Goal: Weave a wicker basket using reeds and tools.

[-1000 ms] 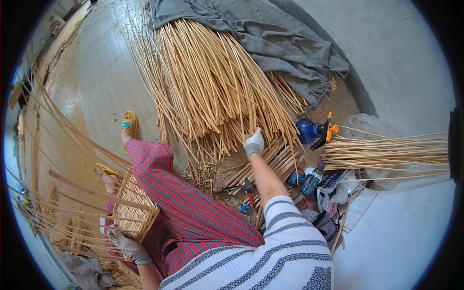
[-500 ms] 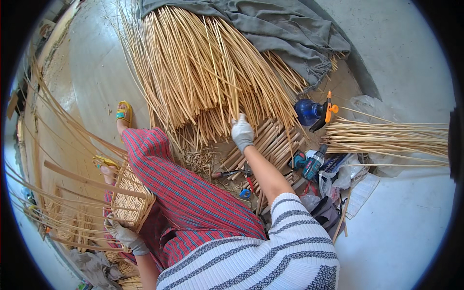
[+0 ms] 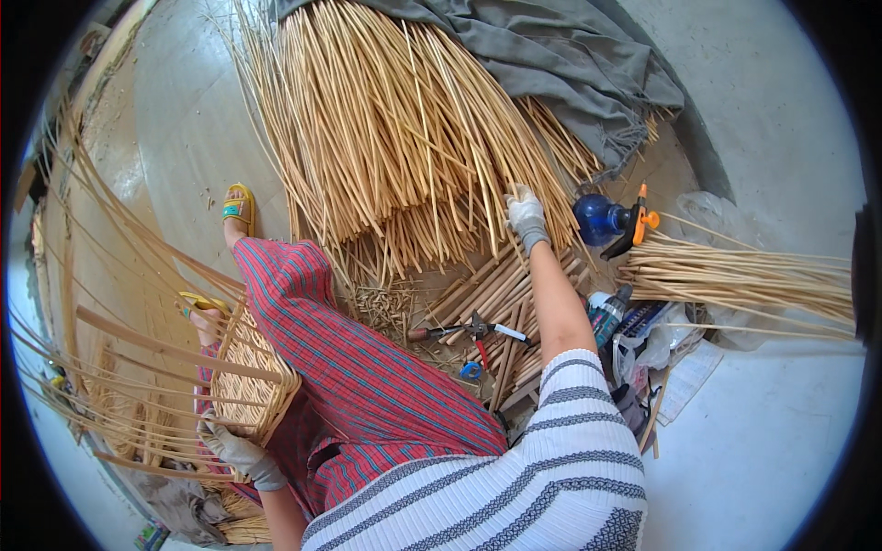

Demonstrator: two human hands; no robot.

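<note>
Gripping one rattan cane point(image 3: 478, 129) from the floor pile, long axis running away up-left, my right hand point(image 3: 526, 216) is clenched; left hand point(image 3: 241, 450) clasps the woven basket point(image 3: 246, 372); blue spray bottle point(image 3: 602, 219) right.

A basket-weaving workshop: heaped rattan rods point(image 3: 404, 138), a half-woven basket point(image 3: 246, 372), pliers point(image 3: 473, 328) on the floor.

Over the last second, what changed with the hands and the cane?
The right hand went on up into the big pile of cane rods and now grips among its ends. The left hand stayed on the half-woven basket at the knee. Pliers and blue spray bottle lie unmoved.
</note>
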